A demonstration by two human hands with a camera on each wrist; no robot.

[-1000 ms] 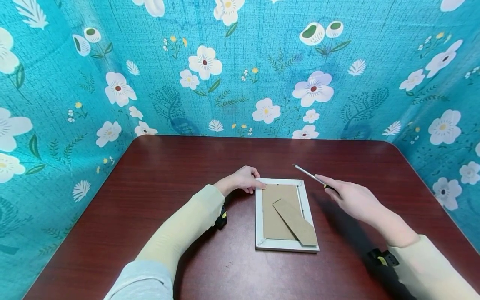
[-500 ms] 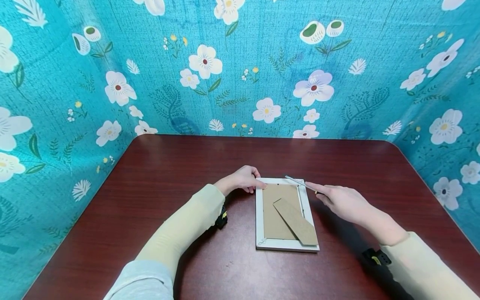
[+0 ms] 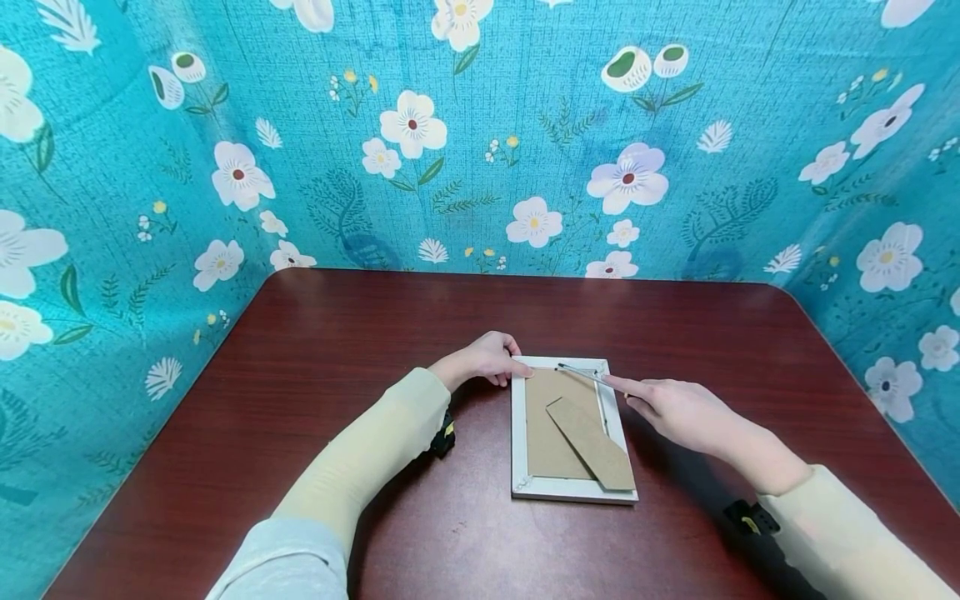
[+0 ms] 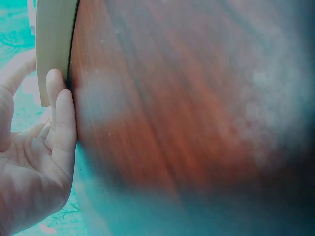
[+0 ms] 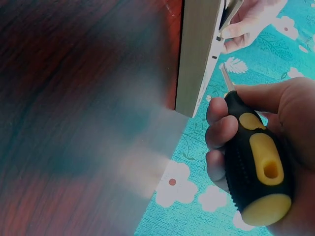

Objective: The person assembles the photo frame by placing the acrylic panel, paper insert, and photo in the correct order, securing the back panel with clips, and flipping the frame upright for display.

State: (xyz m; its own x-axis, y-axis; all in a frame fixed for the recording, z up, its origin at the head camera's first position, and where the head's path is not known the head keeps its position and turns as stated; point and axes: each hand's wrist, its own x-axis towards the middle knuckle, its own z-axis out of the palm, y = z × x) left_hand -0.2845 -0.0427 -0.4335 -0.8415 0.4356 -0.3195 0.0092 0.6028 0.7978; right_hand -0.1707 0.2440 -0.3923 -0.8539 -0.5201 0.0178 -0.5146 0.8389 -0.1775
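Note:
A white picture frame (image 3: 519,425) lies face down on the dark red table, its brown backing board (image 3: 547,450) showing. A brown easel leg (image 3: 592,446) slants across the board. My left hand (image 3: 491,358) grips the frame's far left corner, thumb on top and fingers along the side. In my right hand (image 3: 686,412) is a screwdriver (image 5: 258,157) with a black and yellow handle, held with the index finger stretched along its shaft. Its tip reaches the small dark tab at the middle of the far edge of the backing.
The dark red table (image 3: 337,333) extends on all sides of the frame. Behind it hangs a turquoise flowered cloth (image 3: 480,225), which also runs along both sides. Small dark tabs (image 5: 214,57) stand along the frame's inner edge.
My right hand has brought the screwdriver left and down, from beside the frame to over its far edge, with the tip now at the tab. The left hand and frame have stayed put.

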